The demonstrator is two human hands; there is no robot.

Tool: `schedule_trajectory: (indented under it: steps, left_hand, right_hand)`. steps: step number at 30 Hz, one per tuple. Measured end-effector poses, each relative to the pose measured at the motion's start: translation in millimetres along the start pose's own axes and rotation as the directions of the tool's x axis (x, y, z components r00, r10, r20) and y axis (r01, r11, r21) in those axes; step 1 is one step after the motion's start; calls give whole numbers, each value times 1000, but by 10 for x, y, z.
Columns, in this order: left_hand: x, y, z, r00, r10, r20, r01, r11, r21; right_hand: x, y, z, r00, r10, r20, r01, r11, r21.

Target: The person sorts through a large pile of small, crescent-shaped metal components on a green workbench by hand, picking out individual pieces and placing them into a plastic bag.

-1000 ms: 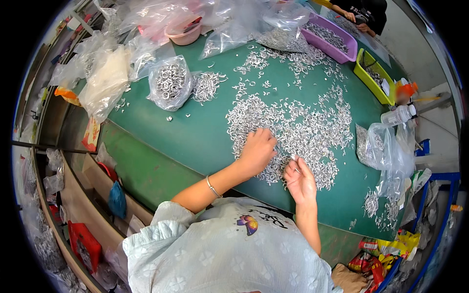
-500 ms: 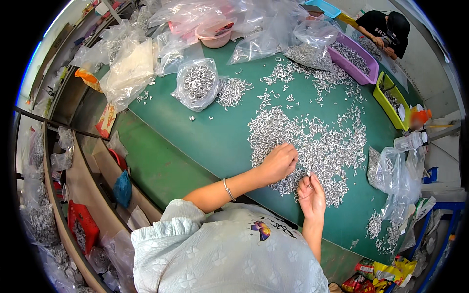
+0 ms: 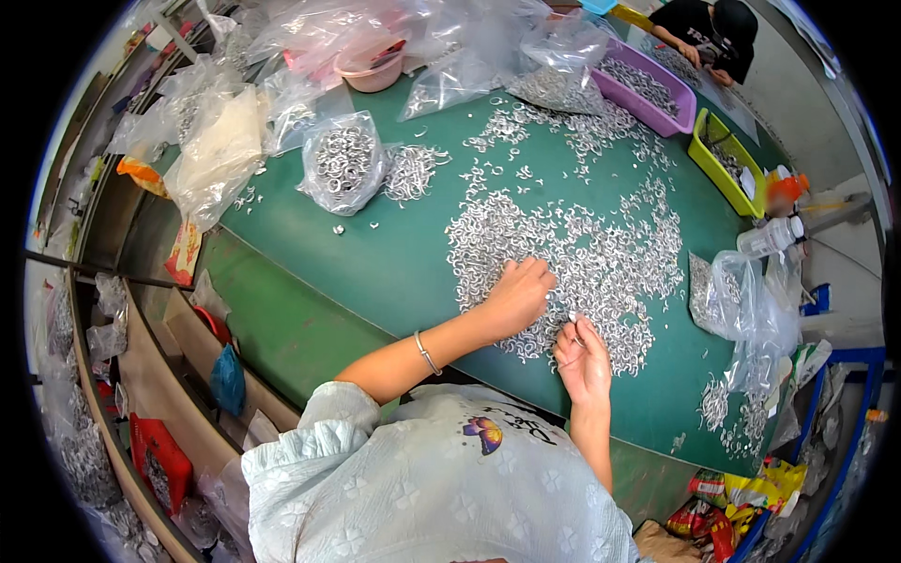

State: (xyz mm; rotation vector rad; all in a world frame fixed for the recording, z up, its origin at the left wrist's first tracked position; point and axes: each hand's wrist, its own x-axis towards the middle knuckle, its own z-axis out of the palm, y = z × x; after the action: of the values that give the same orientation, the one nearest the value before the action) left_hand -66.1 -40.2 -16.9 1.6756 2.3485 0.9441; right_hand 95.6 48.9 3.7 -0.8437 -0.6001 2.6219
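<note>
A wide pile of small silver curved metal pieces (image 3: 619,267) is spread on the green table (image 3: 347,272). My left hand (image 3: 519,297) is closed with its fingertips turned down at the near side of the pile; what they grip is hidden. Close by on the right, my right hand (image 3: 584,361) faces palm up, its thumb and fingers pinching a small silver piece of the same sort. The two hands are apart by a short gap.
Filled clear bags (image 3: 343,164) stand farther back, with a pink bowl (image 3: 371,73) behind. A purple bin (image 3: 678,120) and a yellow-green basket (image 3: 723,178) line the right edge, near a plastic bottle (image 3: 771,237). Another person (image 3: 711,33) works at the far right.
The whole view has shifted, so the table and things sit a little farther left and higher. Both hands stay over the pile's near side, still closed.
</note>
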Motion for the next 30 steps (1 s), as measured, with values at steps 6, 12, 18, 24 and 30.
schedule_trajectory:
  steps: [6, 12, 18, 24, 30]
  left_hand:
    - [-8, 7, -133, 994, -40, -101, -10, 890, -456]
    - [-20, -405, -1308, 664, -228, -712, 89, 970, -228]
    - [-315, -1455, -1837, 466, -261, -845, 448, 894, -29]
    - [-365, -354, -1023, 880, -469, -82, 247, 598, -763]
    - [-543, 418, -277, 807, -269, 526, 390, -426, -816]
  right_hand:
    - [-7, 9, -64, 999, 15, -29, -15, 1000, 11]
    - [-3, -8, -95, 1000, 2, -11, -3, 999, -36]
    - [48, 50, 55, 997, 53, 58, -52, 999, -11]
    - [19, 75, 66, 993, 78, 90, -90, 985, 144]
    - [-53, 94, 186, 976, -42, 212, 17, 993, 116]
